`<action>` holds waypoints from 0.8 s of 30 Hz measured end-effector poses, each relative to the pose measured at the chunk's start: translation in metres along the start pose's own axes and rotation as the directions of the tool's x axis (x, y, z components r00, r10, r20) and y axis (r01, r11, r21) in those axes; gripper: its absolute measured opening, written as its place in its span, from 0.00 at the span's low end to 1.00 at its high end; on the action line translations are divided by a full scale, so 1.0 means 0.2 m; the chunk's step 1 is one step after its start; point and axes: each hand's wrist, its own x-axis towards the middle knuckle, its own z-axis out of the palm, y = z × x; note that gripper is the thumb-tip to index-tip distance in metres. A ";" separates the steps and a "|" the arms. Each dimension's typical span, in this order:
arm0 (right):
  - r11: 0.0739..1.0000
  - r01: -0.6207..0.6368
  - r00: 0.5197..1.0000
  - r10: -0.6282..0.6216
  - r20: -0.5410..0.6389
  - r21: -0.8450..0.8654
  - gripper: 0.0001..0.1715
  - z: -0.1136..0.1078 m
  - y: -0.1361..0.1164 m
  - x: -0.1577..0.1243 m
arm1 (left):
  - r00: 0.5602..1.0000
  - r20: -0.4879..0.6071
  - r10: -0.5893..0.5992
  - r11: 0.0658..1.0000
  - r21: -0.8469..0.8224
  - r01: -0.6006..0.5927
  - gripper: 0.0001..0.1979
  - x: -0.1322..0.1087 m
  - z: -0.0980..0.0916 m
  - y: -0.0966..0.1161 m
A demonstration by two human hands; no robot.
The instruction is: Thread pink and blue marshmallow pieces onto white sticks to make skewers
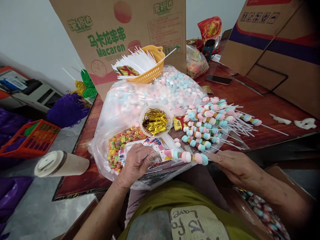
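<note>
- While the left hand [137, 160] pinches a clear, colour-printed plastic sleeve [166, 155], the right hand [236, 166] grips the stick end of a pink-and-blue marshmallow skewer [186, 157], strung between the hands, meeting the sleeve!
- Beyond the right hand, a heap of similar skewers [207, 123]!
- Ahead of the left, gold twist ties [156, 122] fill a round translucent bowl [170, 124].

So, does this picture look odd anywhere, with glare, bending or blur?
In the head view, pale glare on the plastic bag; there too, the lidded cup leans and looks stretched, probably lens distortion; the head view's far right edge falls into black; still in that view, the Macaron box has readable large lettering but illegible fine print, while the marshmallow skewer shows its colours plainly.
</note>
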 end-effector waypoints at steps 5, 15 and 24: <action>0.991 -0.056 0.997 0.062 -0.048 0.122 0.23 0.00 0.00 0.03 | 0.992 0.068 0.104 0.987 0.113 -0.111 0.07 0.03 0.00 0.01; 0.946 -0.183 0.971 0.132 0.199 0.266 0.20 -0.03 -0.01 0.03 | 0.991 0.057 0.123 0.985 0.113 -0.129 0.09 0.04 0.01 0.02; 0.880 -0.315 0.934 0.222 0.279 0.355 0.21 -0.04 0.02 0.07 | 0.944 0.314 -0.096 0.990 -0.064 0.122 0.26 0.06 0.04 0.05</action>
